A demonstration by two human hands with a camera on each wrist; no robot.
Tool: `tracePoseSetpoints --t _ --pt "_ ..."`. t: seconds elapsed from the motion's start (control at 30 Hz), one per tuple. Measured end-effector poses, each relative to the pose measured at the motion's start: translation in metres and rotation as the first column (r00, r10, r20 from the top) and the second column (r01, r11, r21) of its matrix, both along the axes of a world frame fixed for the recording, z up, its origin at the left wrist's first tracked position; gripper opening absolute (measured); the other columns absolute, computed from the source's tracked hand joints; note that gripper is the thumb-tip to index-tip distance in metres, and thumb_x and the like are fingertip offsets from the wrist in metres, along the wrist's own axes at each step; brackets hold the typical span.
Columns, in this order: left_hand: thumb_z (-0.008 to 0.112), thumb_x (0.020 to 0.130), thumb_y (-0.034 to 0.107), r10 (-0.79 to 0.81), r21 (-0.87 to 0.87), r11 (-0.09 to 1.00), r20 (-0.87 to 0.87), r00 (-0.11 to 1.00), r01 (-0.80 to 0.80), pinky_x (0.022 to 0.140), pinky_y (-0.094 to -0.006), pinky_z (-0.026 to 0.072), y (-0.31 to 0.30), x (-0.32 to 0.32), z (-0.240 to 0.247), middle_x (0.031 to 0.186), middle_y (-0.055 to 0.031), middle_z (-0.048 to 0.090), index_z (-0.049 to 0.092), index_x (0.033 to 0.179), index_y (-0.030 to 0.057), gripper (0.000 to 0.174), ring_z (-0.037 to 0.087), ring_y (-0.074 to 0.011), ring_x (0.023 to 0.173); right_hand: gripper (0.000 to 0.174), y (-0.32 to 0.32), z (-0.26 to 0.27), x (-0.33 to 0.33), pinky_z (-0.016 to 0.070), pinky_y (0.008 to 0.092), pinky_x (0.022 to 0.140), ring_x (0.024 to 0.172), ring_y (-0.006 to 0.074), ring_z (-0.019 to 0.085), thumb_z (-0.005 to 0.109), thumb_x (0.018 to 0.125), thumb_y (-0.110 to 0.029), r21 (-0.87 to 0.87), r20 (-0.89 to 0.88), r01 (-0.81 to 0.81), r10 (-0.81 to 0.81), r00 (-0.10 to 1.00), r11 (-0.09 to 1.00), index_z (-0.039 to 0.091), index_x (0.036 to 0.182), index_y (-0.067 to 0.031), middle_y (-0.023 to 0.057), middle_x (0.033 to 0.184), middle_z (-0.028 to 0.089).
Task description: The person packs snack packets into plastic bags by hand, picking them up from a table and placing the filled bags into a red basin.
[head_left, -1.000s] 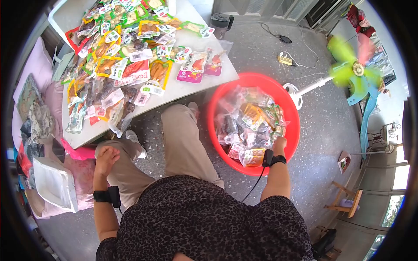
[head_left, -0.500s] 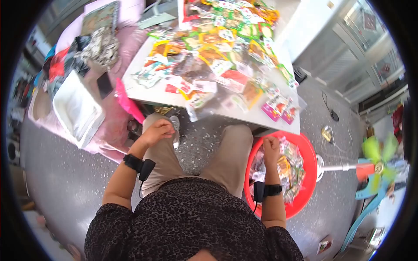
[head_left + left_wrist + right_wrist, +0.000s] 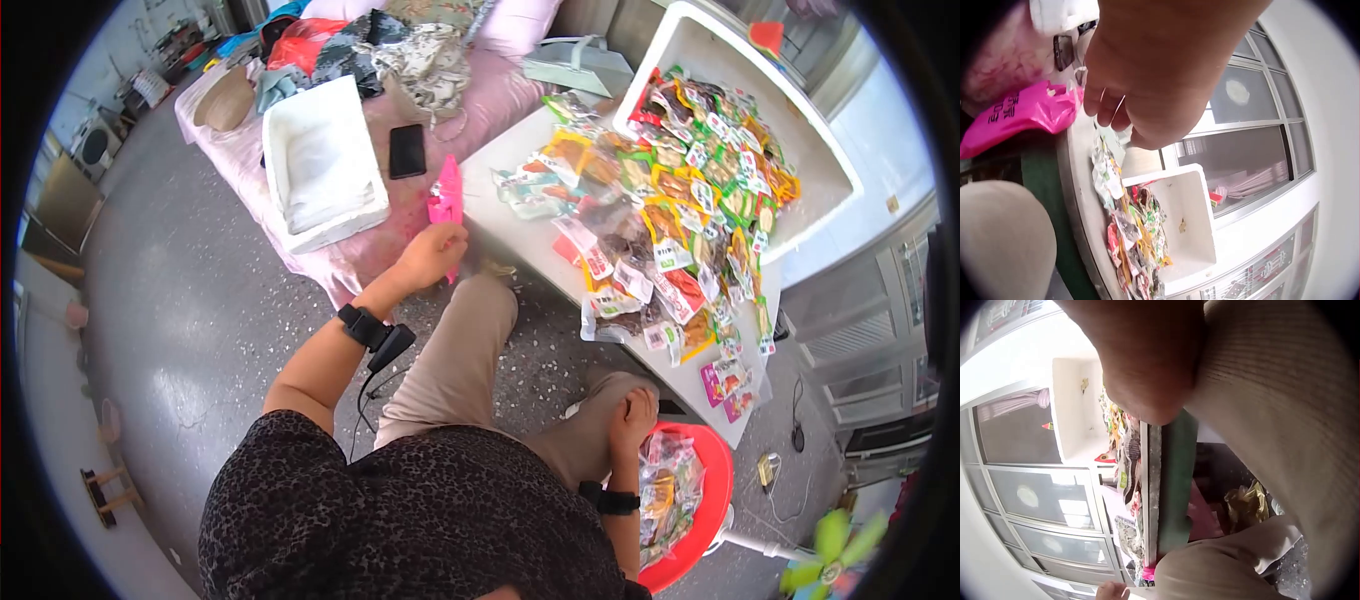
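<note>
My left hand (image 3: pixel 436 252) is raised beside a bright pink plastic bag (image 3: pixel 446 190) that hangs at the table's left edge. In the left wrist view its fingers (image 3: pixel 1105 106) are loosely bent with nothing in them, and the pink bag (image 3: pixel 1029 115) lies off to their left. My right hand (image 3: pixel 632 420) rests on the right knee, its palm hidden. A pile of sealed snack packets (image 3: pixel 690 215) covers much of the white table (image 3: pixel 490 175). More packets (image 3: pixel 665 490) fill a red basin (image 3: pixel 712 500) next to the right forearm.
A white foam box (image 3: pixel 835 170) lies behind the pile, packets spilling from it. On the pink-covered bed (image 3: pixel 235 165) are a white foam lid (image 3: pixel 325 165), a black phone (image 3: pixel 407 151) and crumpled clothes (image 3: pixel 425 65). A fan (image 3: pixel 835 550) stands beyond the basin.
The view has swung left toward the bed. My right hand has come out of the basin onto the knee, holding nothing visible. The left hand has moved from the lap to beside the pink bag.
</note>
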State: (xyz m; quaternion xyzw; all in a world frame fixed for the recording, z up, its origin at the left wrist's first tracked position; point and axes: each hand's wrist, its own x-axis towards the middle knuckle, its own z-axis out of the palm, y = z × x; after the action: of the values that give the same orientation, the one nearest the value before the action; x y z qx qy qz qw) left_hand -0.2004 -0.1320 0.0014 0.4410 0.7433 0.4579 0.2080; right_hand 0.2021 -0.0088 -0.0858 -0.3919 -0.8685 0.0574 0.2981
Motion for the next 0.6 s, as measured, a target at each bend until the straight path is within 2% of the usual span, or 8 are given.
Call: tracePoseSetpoints --t 0.07,0.13,0.2,0.27,0.33,0.4,0.47,0.6 --pt "0.050 0.073 0.012 0.172 0.142 0.982 -0.388 0.906 -0.125 0.071 -0.0325 0.0413 -0.004 -0.023 0.006 0.081 -0.0130 0.054 0.052 0.088 0.0026 0.017 0.052 -0.0253 0.080 0.017 0.000 0.002 -0.001 0.0312 0.0409 0.083 0.098 0.0309 0.045 0.053 0.063 -0.006 0.000 0.019 0.014 -0.014 1.000 1.000 0.051 0.080 -0.0045 0.0109 0.092 0.054" --pt "0.050 0.070 0.011 0.335 0.265 0.936 -0.473 0.815 -0.231 0.073 -0.0363 0.0407 -0.010 -0.052 0.014 0.085 -0.0161 0.054 0.052 0.090 0.0034 0.021 0.050 -0.0319 0.082 0.017 -0.001 0.004 -0.002 0.0315 0.0408 0.084 0.098 0.0312 0.045 0.053 0.063 -0.007 0.020 0.014 0.014 -0.014 1.000 1.000 0.052 0.080 -0.0042 0.0112 0.092 0.054" --pt "0.050 0.070 0.011 0.449 0.308 0.893 -0.591 0.670 -0.327 0.075 -0.0355 0.0401 -0.018 -0.102 0.000 0.090 -0.0159 0.053 0.052 0.092 0.0043 0.023 0.049 -0.0314 0.085 0.016 -0.002 0.007 -0.003 0.0318 0.0408 0.083 0.097 0.0313 0.046 0.053 0.063 -0.007 0.039 0.016 0.019 -0.020 1.000 0.999 0.052 0.079 -0.0039 0.0115 0.092 0.054" --pt "0.052 0.070 0.012 0.507 0.262 0.844 -0.673 0.539 -0.467 0.080 -0.0355 0.0374 -0.029 -0.142 -0.010 0.099 -0.0156 0.050 0.049 0.099 0.0026 0.030 0.045 -0.0305 0.095 0.016 -0.002 0.006 -0.003 0.0321 0.0409 0.083 0.097 0.0313 0.046 0.053 0.063 -0.007 0.046 0.022 0.020 -0.021 1.000 0.999 0.052 0.079 -0.0038 0.0117 0.091 0.054" --pt "0.050 0.069 0.018 0.490 0.075 0.765 -0.712 0.502 -0.640 0.085 -0.0384 0.0343 -0.041 -0.178 -0.024 0.110 -0.0145 0.045 0.045 0.109 0.0074 0.041 0.041 -0.0291 0.103 0.016 -0.002 0.005 -0.002 0.0325 0.0411 0.083 0.096 0.0314 0.047 0.053 0.063 -0.007 0.056 0.027 0.023 -0.024 0.999 0.998 0.052 0.079 -0.0037 0.0118 0.091 0.054" --pt "0.047 0.071 0.023 0.373 -0.252 0.697 -0.672 0.640 -0.671 0.085 -0.0406 0.0337 -0.053 -0.194 -0.025 0.113 -0.0139 0.044 0.039 0.116 0.0094 0.048 0.041 -0.0277 0.106 0.016 -0.001 0.004 -0.002 0.0329 0.0413 0.082 0.095 0.0316 0.047 0.052 0.063 -0.006 0.072 0.032 0.023 -0.026 0.999 0.997 0.052 0.079 -0.0037 0.0119 0.090 0.054" --pt "0.046 0.072 0.025 0.314 -0.413 0.651 -0.617 0.722 -0.637 0.084 -0.0414 0.0351 -0.057 -0.198 -0.023 0.108 -0.0137 0.048 0.041 0.114 0.0106 0.045 0.045 -0.0274 0.102 0.017 0.001 0.003 -0.001 0.0329 0.0416 0.082 0.094 0.0319 0.047 0.052 0.063 -0.006 0.065 0.025 0.019 -0.021 0.999 0.998 0.051 0.079 -0.0035 0.0119 0.089 0.054" --pt "0.047 0.073 0.029 0.289 -0.466 0.600 -0.632 0.719 -0.650 0.082 -0.0412 0.0367 -0.056 -0.196 -0.015 0.104 -0.0128 0.051 0.045 0.110 0.0115 0.041 0.048 -0.0269 0.098 0.017 0.001 0.002 -0.001 0.0329 0.0420 0.082 0.093 0.0324 0.047 0.052 0.063 -0.006 0.074 0.005 -0.001 0.001 1.000 0.997 0.051 0.079 -0.0035 0.0120 0.089 0.054"
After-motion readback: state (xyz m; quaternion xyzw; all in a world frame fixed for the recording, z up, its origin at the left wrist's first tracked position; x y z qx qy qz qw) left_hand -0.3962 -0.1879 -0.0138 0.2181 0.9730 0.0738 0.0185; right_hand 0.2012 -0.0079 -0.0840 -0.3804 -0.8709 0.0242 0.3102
